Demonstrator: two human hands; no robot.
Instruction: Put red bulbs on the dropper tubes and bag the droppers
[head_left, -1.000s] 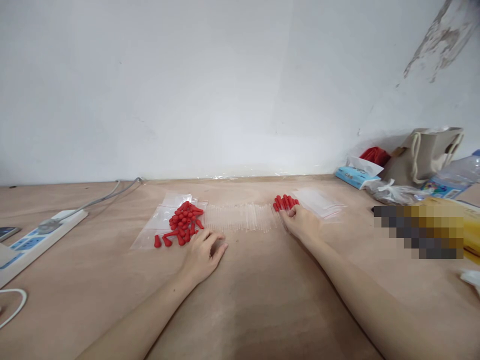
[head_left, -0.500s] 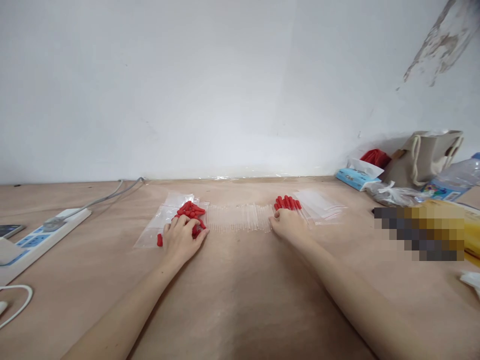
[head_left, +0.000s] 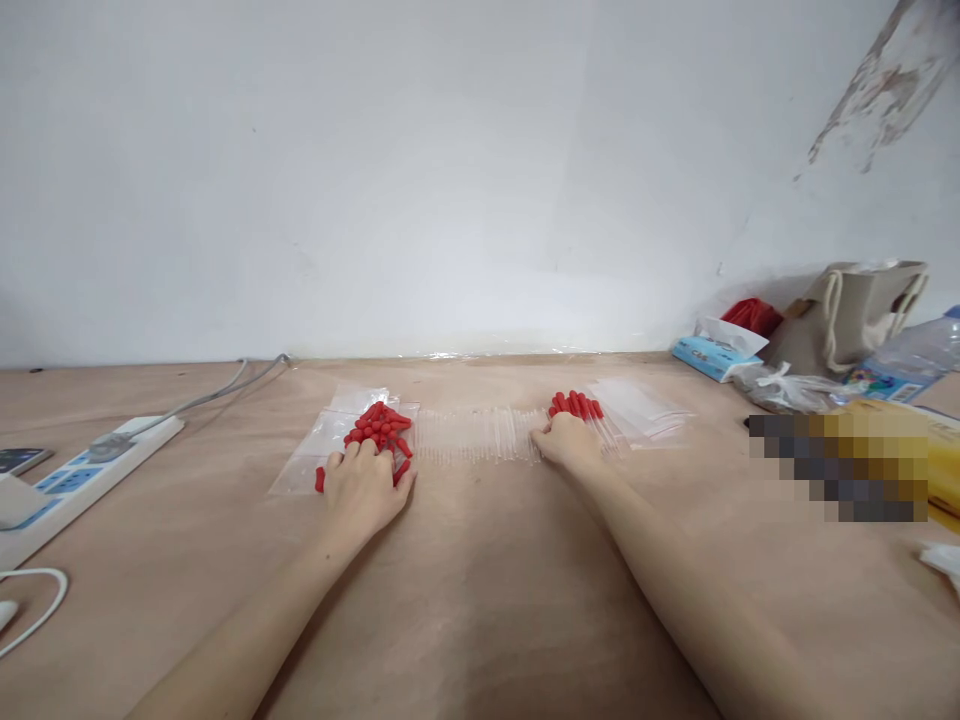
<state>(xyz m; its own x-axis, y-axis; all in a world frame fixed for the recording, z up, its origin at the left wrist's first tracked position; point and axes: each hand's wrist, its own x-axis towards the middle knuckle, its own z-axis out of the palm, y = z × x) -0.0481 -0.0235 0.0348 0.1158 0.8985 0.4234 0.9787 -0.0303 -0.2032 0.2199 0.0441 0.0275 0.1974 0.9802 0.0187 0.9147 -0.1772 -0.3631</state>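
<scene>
Shifted: left hand point(head_left: 361, 492) to bulbs point(head_left: 379, 420) left of dropper tubes point(head_left: 480, 436), right hand point(head_left: 570, 442) to their right end; both half-curled, holds unclear. Probable pickup; pinch precisely.

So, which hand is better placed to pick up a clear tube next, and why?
Probably the right hand: it is at the right end of the row of clear tubes, while the left hand is at the red bulbs.

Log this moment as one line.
left hand: at pile of red bulb-shaped caps | right hand: at right end of row of thin clear tubes | beyond right hand: clear tubes with red caps
</scene>
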